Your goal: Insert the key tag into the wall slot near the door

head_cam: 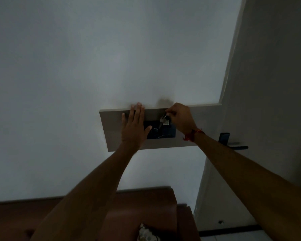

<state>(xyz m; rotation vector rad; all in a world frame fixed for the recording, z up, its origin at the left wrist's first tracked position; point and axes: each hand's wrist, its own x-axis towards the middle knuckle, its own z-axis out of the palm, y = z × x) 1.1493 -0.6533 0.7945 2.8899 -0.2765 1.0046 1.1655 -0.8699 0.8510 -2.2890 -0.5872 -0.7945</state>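
The key tag (pixel 164 120) hangs from the pinched fingertips of the right hand (pixel 182 118), just below them and over the top of the dark wall slot panel (pixel 161 129). The left hand (pixel 134 126) lies beside it, flat with fingers spread, empty, pressed on the panel's left end, both arms reaching upward.

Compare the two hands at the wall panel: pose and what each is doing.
The left hand lies open and flat against the panel, fingers spread, holding nothing; the right hand is curled, pinching the key tag. The left covers the dark switch plate's left end; the right sits at its upper right. Both reach up to the same panel.
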